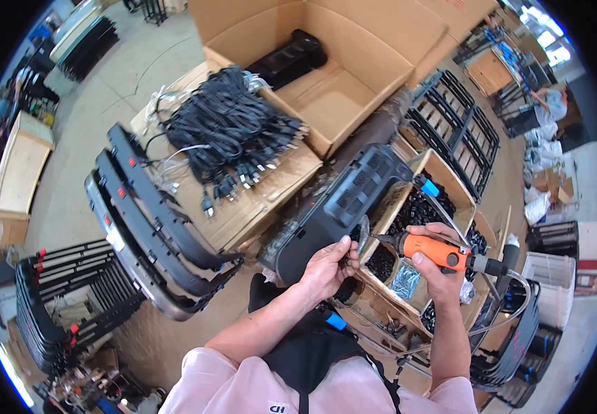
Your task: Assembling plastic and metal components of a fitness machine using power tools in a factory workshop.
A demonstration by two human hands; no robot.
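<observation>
My right hand (436,259) grips an orange powered screwdriver (443,252) with a hose trailing off its back end; its bit points left. My left hand (327,265) pinches a small dark part, too small to identify, right at the bit's tip. Both hands hover over the near end of a long black plastic housing (340,207) with vent slots that lies diagonally in front of me. Just beyond the hands is a divided cardboard tray (416,165) with black small parts and a compartment of shiny screws (405,279).
A bundle of black power cords (233,134) lies on flattened cardboard. A big open carton (343,103) behind holds another black housing. Stacked black panels (150,221) stand left, black racks (454,127) right. A person (554,100) works far right.
</observation>
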